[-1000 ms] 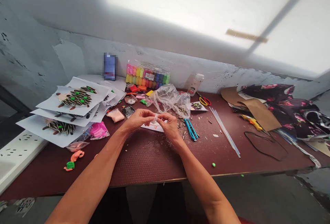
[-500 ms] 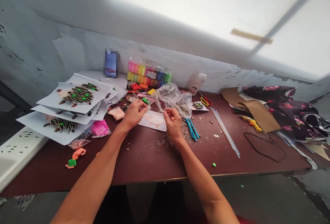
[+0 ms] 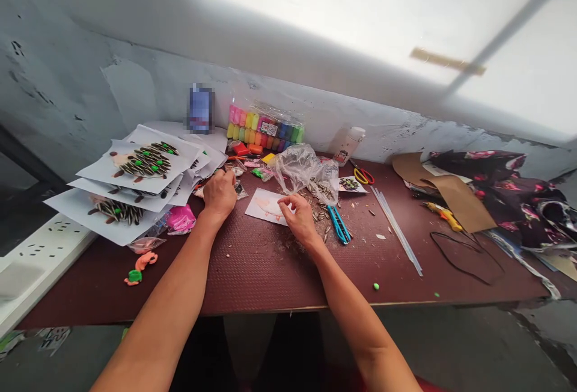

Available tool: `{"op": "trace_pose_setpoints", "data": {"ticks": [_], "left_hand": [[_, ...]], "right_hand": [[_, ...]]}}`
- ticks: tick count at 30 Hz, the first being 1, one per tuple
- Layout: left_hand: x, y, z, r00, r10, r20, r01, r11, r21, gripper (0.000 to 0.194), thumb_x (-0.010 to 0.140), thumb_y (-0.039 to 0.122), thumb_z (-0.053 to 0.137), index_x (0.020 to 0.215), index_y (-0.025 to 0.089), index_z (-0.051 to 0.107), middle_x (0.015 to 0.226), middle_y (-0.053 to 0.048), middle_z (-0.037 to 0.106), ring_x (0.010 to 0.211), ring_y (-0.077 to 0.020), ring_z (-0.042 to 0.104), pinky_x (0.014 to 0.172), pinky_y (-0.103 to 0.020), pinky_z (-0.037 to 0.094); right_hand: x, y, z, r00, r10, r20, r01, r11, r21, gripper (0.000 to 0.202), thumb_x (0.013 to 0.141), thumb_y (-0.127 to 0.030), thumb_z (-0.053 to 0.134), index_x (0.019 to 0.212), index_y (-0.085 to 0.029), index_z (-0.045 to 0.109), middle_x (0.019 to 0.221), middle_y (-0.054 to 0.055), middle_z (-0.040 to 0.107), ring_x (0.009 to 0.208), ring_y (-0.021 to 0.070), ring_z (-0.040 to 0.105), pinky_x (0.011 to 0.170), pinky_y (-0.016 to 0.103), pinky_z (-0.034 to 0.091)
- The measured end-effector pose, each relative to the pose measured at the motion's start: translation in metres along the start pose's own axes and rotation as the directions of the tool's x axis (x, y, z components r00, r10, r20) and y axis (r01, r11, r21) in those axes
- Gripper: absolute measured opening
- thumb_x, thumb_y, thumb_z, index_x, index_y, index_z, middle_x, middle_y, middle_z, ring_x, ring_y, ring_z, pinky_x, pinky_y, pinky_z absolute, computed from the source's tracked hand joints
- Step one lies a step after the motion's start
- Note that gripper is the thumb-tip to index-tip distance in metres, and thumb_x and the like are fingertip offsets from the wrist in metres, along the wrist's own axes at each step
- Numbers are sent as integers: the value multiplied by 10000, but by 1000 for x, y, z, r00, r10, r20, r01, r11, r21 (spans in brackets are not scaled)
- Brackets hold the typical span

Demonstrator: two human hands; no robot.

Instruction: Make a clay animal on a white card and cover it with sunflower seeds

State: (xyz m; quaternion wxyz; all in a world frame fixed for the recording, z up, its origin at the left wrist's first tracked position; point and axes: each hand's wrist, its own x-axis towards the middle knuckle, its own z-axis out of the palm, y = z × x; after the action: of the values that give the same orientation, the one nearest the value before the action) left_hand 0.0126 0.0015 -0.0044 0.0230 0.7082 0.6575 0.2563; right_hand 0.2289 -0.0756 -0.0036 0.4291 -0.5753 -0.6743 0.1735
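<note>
Our left hand (image 3: 220, 193) is curled, knuckles up, among small packets beside a dark packet (image 3: 240, 189), and we cannot tell whether the fingers hold anything; our right hand (image 3: 297, 216) is bent over the right end of a white card (image 3: 253, 211), thumb and forefinger close together, with anything between them too small to make out. The card lies on the dark red surface (image 3: 270, 284) in front of us, between our two hands, and bears a pale, flat, rounded shape (image 3: 265, 202) with small orange feet along its lower edge. Measured against the stack of sheets (image 3: 95, 169) to our left, where similar shapes carry rows of striped seeds (image 3: 143, 165) and green dots, we judge this one to be at an early stage: the body and feet are in place, while no seeds or dots show on the part we can see. Just beyond our right hand, loose seeds (image 3: 320, 211) are scattered near a clear bag (image 3: 293, 166) and a blue cutter (image 3: 338, 225). Farther out we have a small seeded card (image 3: 351, 184), scissors (image 3: 363, 177), a row of clear sticks (image 3: 396, 231), a yellow glue gun (image 3: 445, 217) and, against the wall, a pack of coloured clay (image 3: 265, 132).
</note>
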Motion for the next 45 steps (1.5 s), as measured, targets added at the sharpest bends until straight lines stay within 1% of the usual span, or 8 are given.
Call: {"op": "trace_pose_setpoints", "data": {"ticks": [6, 11, 14, 17, 19, 23, 36, 45], "left_hand": [[-1, -2, 6, 997, 76, 8, -76, 996, -36, 266, 803, 154, 531, 861, 169, 790, 982, -185, 678, 964, -359, 617, 831, -455, 457], [2, -6, 3, 1000, 24, -2, -25, 997, -67, 312, 861, 139, 495, 921, 184, 798, 1035, -192, 666, 1097, -391, 545, 917, -503, 408], [4, -4, 1, 998, 35, -44, -39, 996, -80, 322, 857, 110, 489, 921, 207, 789, 1086, -170, 666, 1121, -372, 535, 933, -500, 400], [4, 4, 3, 985, 169, -44, -173, 980, -97, 309, 857, 119, 506, 935, 219, 788, 1122, -135, 697, 1115, -340, 556, 944, -490, 411], [3, 10, 8, 956, 293, 25, -289, 950, -116, 330, 883, 134, 484, 975, 216, 790, 1112, -117, 728, 1091, -312, 580, 942, -469, 424], [-3, 16, 19, 888, 427, 170, -413, 904, -115, 392, 892, 112, 468, 1103, 249, 768, 1246, -68, 730, 1130, -275, 595, 946, -431, 420], [-3, 15, 14, 876, 407, 260, -410, 911, -44, 304, 862, 153, 510, 891, 212, 806, 1017, -112, 757, 1016, -297, 608, 887, -436, 424], [-2, 12, 20, 893, 374, 252, -364, 927, -87, 305, 851, 171, 518, 921, 209, 812, 1027, -113, 765, 1005, -291, 636, 870, -415, 441]], "right_hand": [[1, 4, 0, 1000, 0, -1, 0, 1000, -23, 193, 880, -302, 656, 711, -208, 646, 747, -4, 629, 703, 150, 528, 745, 288, 400], [1, 6, 1, 1000, -2, -7, 1, 998, -58, 428, 950, -413, 565, 578, -216, 493, 627, -20, 507, 645, 146, 459, 676, 280, 356], [1, 5, 1, 1000, 9, -25, -11, 996, -87, 373, 949, -369, 545, 611, -219, 495, 659, -12, 528, 646, 149, 462, 684, 284, 361], [1, 4, 1, 1000, -3, -26, 1, 997, -82, 157, 880, -256, 594, 731, -205, 592, 780, 11, 625, 713, 155, 524, 735, 281, 400], [0, 3, 0, 1000, -4, 2, 4, 999, -48, 71, 850, -200, 597, 801, -199, 649, 836, 19, 670, 732, 151, 553, 756, 278, 425], [0, 2, -1, 999, 40, 15, -40, 999, 20, 171, 841, -160, 588, 934, -199, 726, 880, 22, 718, 700, 139, 581, 746, 273, 453], [-2, -2, 8, 992, 75, 100, -67, 995, -78, 98, 857, -183, 641, 847, -199, 737, 848, 24, 749, 656, 131, 588, 783, 287, 472], [-4, -6, 13, 985, -76, 155, 121, 945, -303, 91, 908, -182, 671, 886, -203, 758, 944, 56, 654, 954, 201, 565, 873, 317, 419]]}}
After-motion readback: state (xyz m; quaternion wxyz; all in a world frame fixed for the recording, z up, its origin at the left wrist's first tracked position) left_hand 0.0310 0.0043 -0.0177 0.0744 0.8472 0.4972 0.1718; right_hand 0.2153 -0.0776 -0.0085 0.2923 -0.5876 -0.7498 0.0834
